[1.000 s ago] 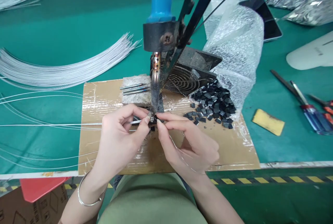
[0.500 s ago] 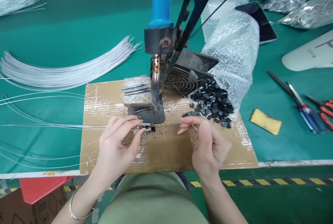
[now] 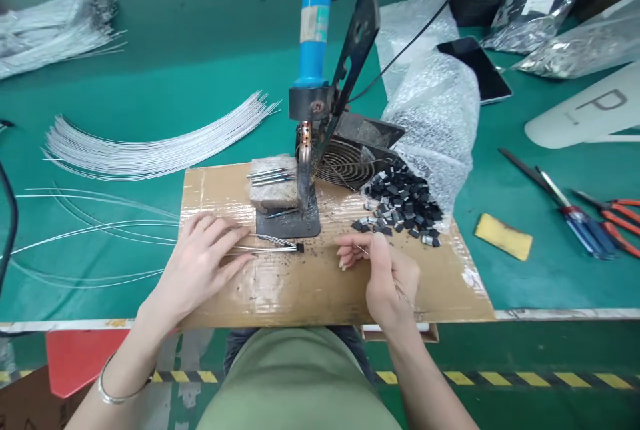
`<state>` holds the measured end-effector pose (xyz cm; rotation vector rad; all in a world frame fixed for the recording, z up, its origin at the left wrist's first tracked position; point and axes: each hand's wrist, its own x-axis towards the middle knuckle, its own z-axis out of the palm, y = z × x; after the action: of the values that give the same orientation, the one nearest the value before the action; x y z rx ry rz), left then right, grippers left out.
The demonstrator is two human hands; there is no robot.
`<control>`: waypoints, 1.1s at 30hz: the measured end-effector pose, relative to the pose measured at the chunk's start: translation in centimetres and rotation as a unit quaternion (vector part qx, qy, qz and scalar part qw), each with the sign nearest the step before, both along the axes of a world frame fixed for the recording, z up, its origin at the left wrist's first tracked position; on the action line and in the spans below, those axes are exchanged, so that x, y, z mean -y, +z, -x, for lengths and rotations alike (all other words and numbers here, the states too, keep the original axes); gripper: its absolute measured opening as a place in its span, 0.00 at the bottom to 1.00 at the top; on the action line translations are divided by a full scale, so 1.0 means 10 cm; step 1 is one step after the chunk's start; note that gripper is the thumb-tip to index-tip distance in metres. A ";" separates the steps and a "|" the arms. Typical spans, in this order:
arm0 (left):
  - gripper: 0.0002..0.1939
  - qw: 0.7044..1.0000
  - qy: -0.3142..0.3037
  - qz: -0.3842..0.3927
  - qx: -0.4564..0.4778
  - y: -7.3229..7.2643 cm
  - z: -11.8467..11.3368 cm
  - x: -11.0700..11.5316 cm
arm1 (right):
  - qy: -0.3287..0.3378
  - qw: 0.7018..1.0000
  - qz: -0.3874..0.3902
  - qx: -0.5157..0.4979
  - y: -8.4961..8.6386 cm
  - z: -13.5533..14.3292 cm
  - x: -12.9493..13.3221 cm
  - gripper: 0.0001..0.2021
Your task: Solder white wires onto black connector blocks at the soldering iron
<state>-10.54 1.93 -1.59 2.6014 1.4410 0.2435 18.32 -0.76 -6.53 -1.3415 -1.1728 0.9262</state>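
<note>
My left hand (image 3: 205,260) lies over several thin white wires (image 3: 267,250), its thumb and forefinger on either side of them. Those wires run right, into a small black connector (image 3: 300,248) on the cardboard (image 3: 330,297). Over the board's right side, my right hand (image 3: 387,277) is closed on a thin silvery wire (image 3: 362,251), with more of it showing near the palm. Between the hands and farther back, a blue-handled soldering iron (image 3: 314,57) points its bent tip down at a dark metal plate (image 3: 305,223). Nothing touches that tip.
Black connectors (image 3: 405,197) lie piled before bubble wrap (image 3: 435,103). A pale block (image 3: 273,197) holds thin metal rods, with a fan (image 3: 345,163) behind. Left is a white wire bundle (image 3: 150,157). A yellow sponge (image 3: 503,237), screwdriver (image 3: 585,230) and pliers (image 3: 615,217) lie right.
My left hand has slid left along the wires, away from the black connector, leaving more wire exposed. My right hand keeps its hold nearby. The camera view has shifted.
</note>
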 end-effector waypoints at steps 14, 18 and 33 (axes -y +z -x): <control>0.14 0.993 0.030 0.004 0.111 -0.11 -0.04 0.13 | 0.079 0.990 -0.067 0.094 0.07 0.05 0.03 0.19; 0.18 0.991 0.044 -0.006 0.123 -0.15 -0.11 0.18 | 0.098 0.985 -0.076 0.124 0.06 0.04 0.01 0.19; 0.18 0.845 0.476 -0.218 0.109 -0.29 0.74 0.74 | -0.014 0.996 0.078 -0.030 -0.08 -0.03 0.07 0.31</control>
<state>-17.89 -5.49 -4.46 1.7365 2.6842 1.0348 18.61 -1.48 -7.31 -1.4404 -1.0501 1.0492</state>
